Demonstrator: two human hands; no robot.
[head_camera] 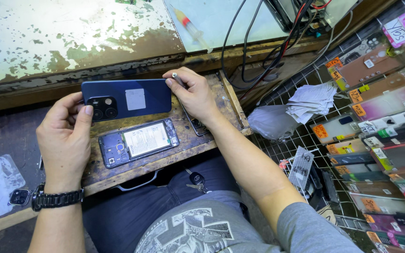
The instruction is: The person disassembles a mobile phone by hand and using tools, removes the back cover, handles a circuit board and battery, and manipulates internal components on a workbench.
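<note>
1. Closest to the camera: the person's lap, dark trousers and a grey printed shirt, with a car key (196, 179) hanging at the waist just under the edge of the small wooden work board (132, 169).
2. The left hand (64, 138) has a black metal watch (55, 199) on the wrist. Its fingers are clamped on the camera end of a dark blue phone back cover (127, 98), thumb on the face of the cover beside the camera block.
3. Lying flat on the board right below that cover is the opened phone (138, 142), insides up, battery with a white label showing in the middle. Neither hand touches it.
4. The right hand (193, 93) pinches the other end of the back cover. Fingers are curled together, and a thin metal tool (175, 75) pokes out of the top of the fist. So the cover is held up off the board between both hands, tilted towards the camera.
5. Off to the right, a wire rack (305, 136) loaded with phone cases (380, 117) in lots of colours, plus a stack of white paper slips (312, 100).
6. Farthest back: a worn, flaking painted surface (71, 37), a syringe (192, 28) with a red tip lying on a pale pane, and a tangle of black cables (268, 42).
</note>
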